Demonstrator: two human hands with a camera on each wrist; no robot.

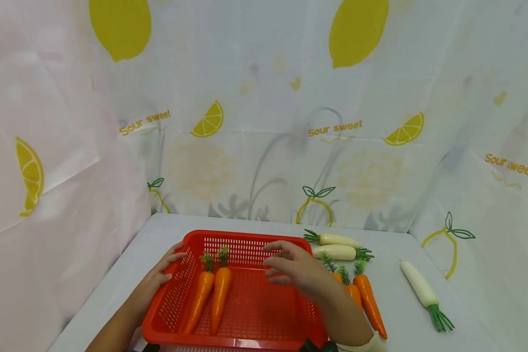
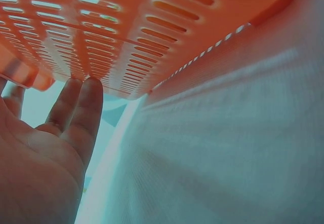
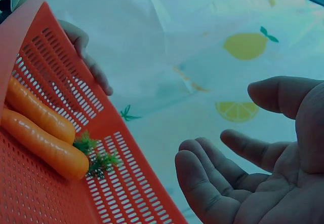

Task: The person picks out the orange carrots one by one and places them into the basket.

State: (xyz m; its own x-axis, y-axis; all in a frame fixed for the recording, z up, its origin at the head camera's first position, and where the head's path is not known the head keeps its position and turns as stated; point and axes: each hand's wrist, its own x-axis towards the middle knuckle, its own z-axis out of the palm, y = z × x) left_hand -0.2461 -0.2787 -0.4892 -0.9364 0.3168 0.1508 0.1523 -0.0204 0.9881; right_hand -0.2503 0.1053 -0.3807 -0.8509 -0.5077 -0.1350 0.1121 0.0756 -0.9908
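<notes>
A red plastic basket (image 1: pixel 264 303) with slotted walls stands in front of me. Two carrots (image 1: pixel 220 298) with green tops lie side by side in its left half. My left hand (image 1: pixel 151 283) rests at the basket's left rim; in the left wrist view its fairly straight fingers (image 2: pixel 90 105) touch the slotted wall from outside. Above the basket's right side hovers my right hand (image 1: pixel 301 271), holding nothing, with fingers loosely bent and apart. The right wrist view shows its palm and spread thumb, with the carrots (image 3: pixel 48 145) off to the left.
Several more carrots (image 1: pixel 369 303) lie just right of the basket, partly behind my right forearm. Two white radishes (image 1: pixel 336 252) lie behind them, and another radish (image 1: pixel 420 283) sits farther right. A lemon-print curtain (image 1: pixel 255 122) encloses the white table (image 1: pixel 391 313) at the back and sides.
</notes>
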